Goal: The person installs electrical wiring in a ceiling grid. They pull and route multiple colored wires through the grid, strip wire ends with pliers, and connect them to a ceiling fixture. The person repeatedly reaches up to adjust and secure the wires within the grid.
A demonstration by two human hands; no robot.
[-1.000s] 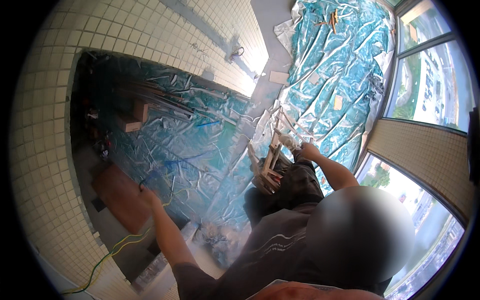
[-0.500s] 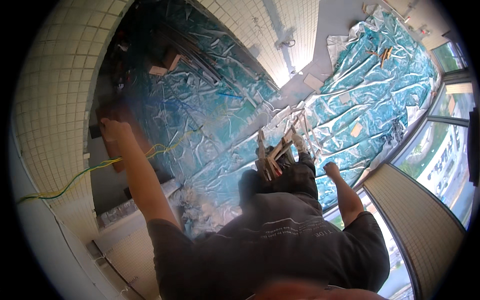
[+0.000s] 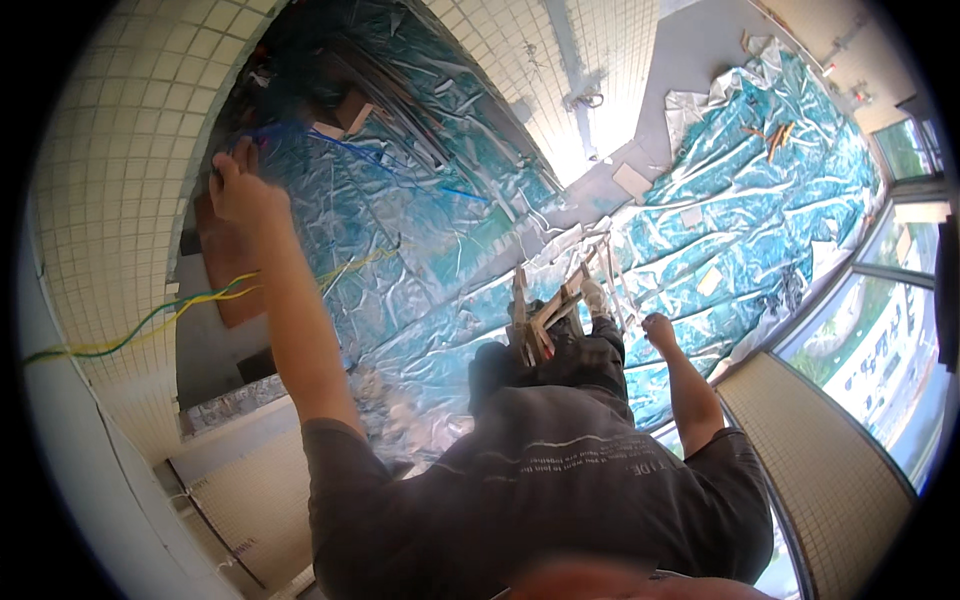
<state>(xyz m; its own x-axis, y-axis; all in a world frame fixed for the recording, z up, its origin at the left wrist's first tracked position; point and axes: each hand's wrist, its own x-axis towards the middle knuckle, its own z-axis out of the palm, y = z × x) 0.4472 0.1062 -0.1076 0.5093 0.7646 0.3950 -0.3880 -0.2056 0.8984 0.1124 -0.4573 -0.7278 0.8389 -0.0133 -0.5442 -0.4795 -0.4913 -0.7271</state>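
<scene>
My left arm is stretched out at the left, near the tiled wall. The left hand point(image 3: 248, 195) has its fingers bent, thumb and forefinger uppermost. A thin blue wire point(image 3: 345, 147) runs away from beside these fingertips and appears held there, though the grip itself is blurred. Past the left forearm passes a pair of yellow and green wires point(image 3: 150, 335). My right hand point(image 3: 659, 332) is raised at the right, above the covered floor, with its fingers curled closed; whatever they may hold is hidden. Between my legs stands a wooden stepladder point(image 3: 540, 325).
Crumpled blue-green sheeting point(image 3: 740, 220) covers much of the floor far below. Long strips point(image 3: 400, 120) and a cardboard box point(image 3: 354, 110) lie at the far left. Tiled walls point(image 3: 130, 150) rise at the left and ahead; windows point(image 3: 850, 350) line the right.
My left hand has moved farther away from me, its fingers lifting, and the blue wire has shifted the same way. The right hand stays almost in place, still closed.
</scene>
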